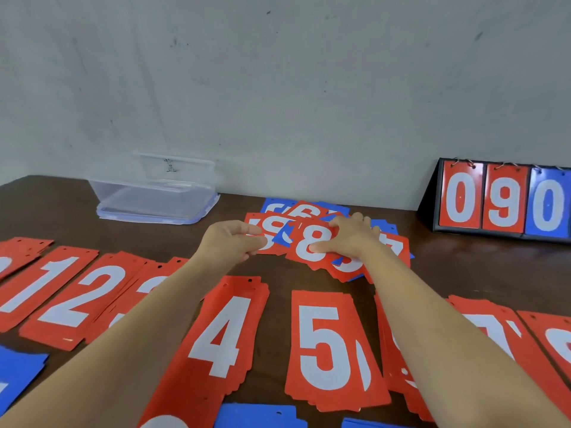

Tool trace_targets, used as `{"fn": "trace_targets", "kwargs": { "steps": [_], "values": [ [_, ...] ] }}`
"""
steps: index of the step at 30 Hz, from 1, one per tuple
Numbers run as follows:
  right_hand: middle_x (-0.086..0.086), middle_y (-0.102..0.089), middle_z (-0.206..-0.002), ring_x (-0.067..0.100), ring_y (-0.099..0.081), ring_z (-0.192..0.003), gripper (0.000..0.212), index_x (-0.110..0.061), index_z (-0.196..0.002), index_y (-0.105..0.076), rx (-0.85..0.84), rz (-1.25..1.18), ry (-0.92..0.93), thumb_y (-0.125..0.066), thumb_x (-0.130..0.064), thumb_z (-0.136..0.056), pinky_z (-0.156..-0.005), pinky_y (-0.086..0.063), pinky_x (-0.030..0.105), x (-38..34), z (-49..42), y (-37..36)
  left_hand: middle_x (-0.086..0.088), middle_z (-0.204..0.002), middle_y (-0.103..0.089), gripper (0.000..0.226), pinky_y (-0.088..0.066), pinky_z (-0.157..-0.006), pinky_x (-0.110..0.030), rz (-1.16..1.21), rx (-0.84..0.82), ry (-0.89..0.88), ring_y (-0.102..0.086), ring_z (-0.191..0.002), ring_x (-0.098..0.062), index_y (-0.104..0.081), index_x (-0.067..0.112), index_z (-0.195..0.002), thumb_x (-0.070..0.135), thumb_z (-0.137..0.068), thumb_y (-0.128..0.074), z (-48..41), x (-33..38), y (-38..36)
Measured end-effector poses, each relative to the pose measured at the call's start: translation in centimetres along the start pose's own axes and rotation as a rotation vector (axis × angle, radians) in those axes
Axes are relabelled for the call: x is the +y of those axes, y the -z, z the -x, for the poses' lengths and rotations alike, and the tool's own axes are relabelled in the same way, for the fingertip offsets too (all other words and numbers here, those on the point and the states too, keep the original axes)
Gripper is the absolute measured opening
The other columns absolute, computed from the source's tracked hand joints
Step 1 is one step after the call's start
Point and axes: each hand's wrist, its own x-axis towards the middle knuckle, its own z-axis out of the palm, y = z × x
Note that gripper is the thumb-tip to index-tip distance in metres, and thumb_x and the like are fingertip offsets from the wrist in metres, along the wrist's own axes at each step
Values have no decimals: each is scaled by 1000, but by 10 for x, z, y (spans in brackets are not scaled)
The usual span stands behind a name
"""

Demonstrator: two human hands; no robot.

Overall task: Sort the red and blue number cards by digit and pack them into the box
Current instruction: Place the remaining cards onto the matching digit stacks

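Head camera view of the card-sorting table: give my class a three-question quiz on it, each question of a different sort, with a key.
1. True or false: the clear plastic box by the wall already holds cards.
2. Which digit is on the red card that the right hand grips? A 3, B 8, C 5.
3. Fill in: the black flip scoreboard reads 0, __, 0.
Key: 1 false; 2 B; 3 9.

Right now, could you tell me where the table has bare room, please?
Free: dark brown table in front of clear plastic box, and between mixed red-and-blue card pile and black flip scoreboard. Crowded: front row of red card stacks.
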Motion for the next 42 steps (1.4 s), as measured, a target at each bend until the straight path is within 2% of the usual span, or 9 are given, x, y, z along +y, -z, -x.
{"fn": "trace_targets", "kwargs": {
  "steps": [5,20,23,27,31,33,37,40,42],
  "values": [
    [14,-20,-154,34,-17,-143,108,-26,-152,-21,-30,-37,-50,-67,-74,-67,-113,-21,54,3,-1,1,-5,-83,-69,17,-49,-66,-20,-21,-41,20,-62,-74,-12,-71,15,-102,16,-85,-74,-9,-2,-7],
    [10,-34,-145,32,-30,-137,100,-26,-145,-28,18,-154,-2,-78,-61,-65,-112,-24,55,5,-5,3,-6,-88,-68,22,-49,-66,-22,-41,-65,35,-61,-75,-12,-70,13,-108,15,-86,-73,-22,-6,-10],
    [4,-47,-133,27,-41,-128,77,-26,-133,-36,173,-296,34,-81,-40,-72,-109,-31,50,3,-5,-4,-7,-89,-68,25,-48,-66,-22,-34,-76,38,-59,-72,-12,-70,11,-111,14,-86,-73,-24,-5,-12],
    [4,-66,-106,21,-65,-98,25,-17,-105,-55,246,-899,9,-70,-11,-86,-84,-56,37,4,0,12,-7,-106,-68,34,-50,-77,-25,-5,-70,0,-61,-80,-11,-67,12,-116,21,-85,-75,-28,-1,-18],
    [9,-71,-87,18,-68,-72,14,-10,-93,-66,160,-1159,128,-71,-2,-83,-73,-58,33,-13,16,44,2,-122,-67,75,-50,-101,-41,107,-120,-56,-64,-111,-17,-62,17,-128,58,-69,-79,-23,13,-22],
    [6,-71,-81,15,-68,-68,10,-11,-88,-67,121,-1203,226,-72,-4,-83,-68,-58,28,-28,21,54,-3,-114,-72,52,-55,-94,-42,200,-166,-84,-70,-101,-20,-67,15,-120,44,-78,-78,-23,17,-25],
    [1,-72,-95,8,-67,-87,17,-14,-101,-69,132,-1084,197,-70,-23,-87,-74,-50,19,-24,17,49,-7,-108,-74,14,-56,-90,-46,237,-26,-61,-72,-94,-24,-70,19,-102,21,-88,-70,-27,14,-12],
    [1,-61,-124,22,-50,-123,53,-19,-124,-61,135,-518,-10,-74,-44,-79,-104,-40,39,14,4,31,-9,-111,-73,25,-54,-94,-50,216,16,-5,-70,-98,-27,-69,13,-111,23,-88,-70,-28,2,7],
    [5,-48,-137,28,-34,-134,74,-24,-134,-53,32,-134,-110,-70,-63,-74,-108,-30,44,32,4,21,-8,-114,-72,31,-53,-95,-52,194,25,15,-69,-101,-28,-67,13,-116,26,-88,-70,-26,-3,13]
  ]
}}
